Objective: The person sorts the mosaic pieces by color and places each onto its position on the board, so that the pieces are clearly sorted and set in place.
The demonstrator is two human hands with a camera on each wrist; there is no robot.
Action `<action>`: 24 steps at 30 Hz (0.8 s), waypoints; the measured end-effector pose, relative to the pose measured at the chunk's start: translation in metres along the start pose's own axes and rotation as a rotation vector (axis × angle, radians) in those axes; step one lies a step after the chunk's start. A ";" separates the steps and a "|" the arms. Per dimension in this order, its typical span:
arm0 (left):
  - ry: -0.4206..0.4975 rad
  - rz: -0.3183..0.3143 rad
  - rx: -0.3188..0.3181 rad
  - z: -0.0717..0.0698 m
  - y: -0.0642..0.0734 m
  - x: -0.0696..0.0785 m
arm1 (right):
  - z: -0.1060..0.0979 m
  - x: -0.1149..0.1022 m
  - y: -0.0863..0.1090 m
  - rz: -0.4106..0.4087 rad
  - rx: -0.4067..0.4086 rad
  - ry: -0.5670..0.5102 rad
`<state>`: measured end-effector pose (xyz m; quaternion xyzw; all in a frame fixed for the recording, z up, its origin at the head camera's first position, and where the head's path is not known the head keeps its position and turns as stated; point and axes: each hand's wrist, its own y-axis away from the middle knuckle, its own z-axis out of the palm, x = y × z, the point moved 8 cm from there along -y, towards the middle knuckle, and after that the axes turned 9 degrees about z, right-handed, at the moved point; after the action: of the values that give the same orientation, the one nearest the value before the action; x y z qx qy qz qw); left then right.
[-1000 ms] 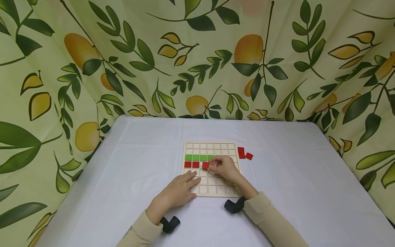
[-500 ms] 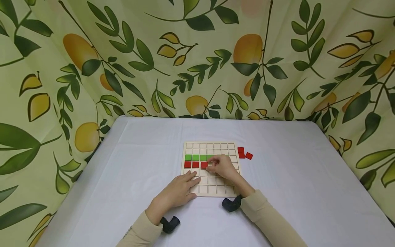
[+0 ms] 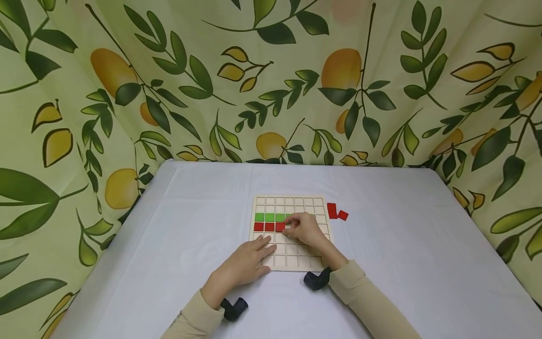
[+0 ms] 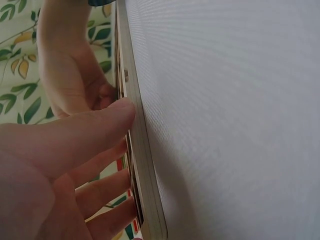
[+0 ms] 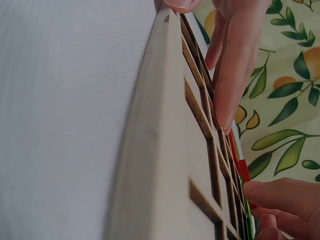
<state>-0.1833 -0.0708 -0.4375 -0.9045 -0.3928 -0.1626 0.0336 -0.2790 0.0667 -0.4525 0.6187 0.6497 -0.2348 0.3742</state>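
Note:
A wooden grid board (image 3: 292, 261) lies on the table with a row of green tiles (image 3: 269, 217). In the row nearer me, two red tiles (image 3: 264, 227) sit side by side. A third red tile (image 3: 280, 227) is beside them, pinched at its right edge by my right hand (image 3: 306, 230); in the right wrist view, this red tile (image 5: 244, 170) stands slightly proud of the board. My left hand (image 3: 243, 262) rests on the board's near left corner, fingers spread over the cells. Its thumb (image 4: 120, 112) touches the board's edge in the left wrist view.
Several loose red tiles (image 3: 332, 210) lie just right of the board, one set apart at an angle. A white cloth (image 3: 190, 202) covers the table. A curtain with leaves and fruit (image 3: 271, 94) hangs behind and at the sides.
My right hand has shifted slightly left, bringing the third red tile from an offset position into line with its cell beside the other two. The left hand has kept its place.

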 end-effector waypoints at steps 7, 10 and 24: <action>-0.002 0.023 0.026 -0.001 0.000 0.000 | 0.000 -0.002 0.000 -0.021 -0.005 -0.001; -0.003 0.026 0.027 -0.002 0.000 0.001 | 0.000 -0.002 0.000 -0.028 -0.003 0.003; -0.011 0.014 0.015 -0.003 -0.001 0.001 | 0.000 0.000 -0.001 -0.011 -0.009 -0.014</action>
<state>-0.1842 -0.0698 -0.4340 -0.9079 -0.3876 -0.1546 0.0395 -0.2803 0.0667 -0.4524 0.6117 0.6516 -0.2381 0.3801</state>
